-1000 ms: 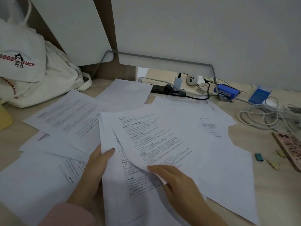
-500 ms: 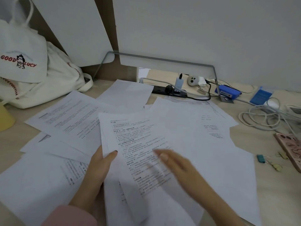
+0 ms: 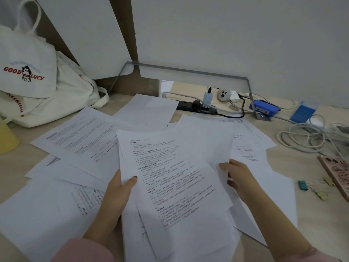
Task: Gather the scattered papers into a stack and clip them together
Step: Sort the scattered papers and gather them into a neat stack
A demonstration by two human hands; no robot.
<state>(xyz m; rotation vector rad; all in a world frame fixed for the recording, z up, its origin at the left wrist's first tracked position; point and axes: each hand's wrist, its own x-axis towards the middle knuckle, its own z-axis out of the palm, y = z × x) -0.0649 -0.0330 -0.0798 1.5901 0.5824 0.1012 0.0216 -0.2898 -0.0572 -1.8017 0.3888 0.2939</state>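
Observation:
White printed papers lie scattered over the wooden desk (image 3: 311, 210). My left hand (image 3: 119, 188) grips the left edge of a small loose stack of papers (image 3: 175, 182) at the centre, thumb on top. My right hand (image 3: 238, 176) rests on a blank sheet (image 3: 205, 140) just right of that stack, fingers pinching its lower edge. More sheets spread to the left (image 3: 81, 140) and lower left (image 3: 43, 214). A teal binder clip (image 3: 303, 185) and small yellow clips (image 3: 321, 193) lie on the desk to the right, apart from both hands.
White tote bags (image 3: 37, 86) sit at the back left, a yellow cup (image 3: 7, 137) at the left edge. A power strip (image 3: 198, 108), blue boxes (image 3: 264, 109), coiled white cables (image 3: 306, 137) and a pink phone (image 3: 338, 173) crowd the back right.
My right hand let go of the printed sheet it held, which now lies on the left hand's stack, and moved right onto the blank sheet. The left hand kept its grip.

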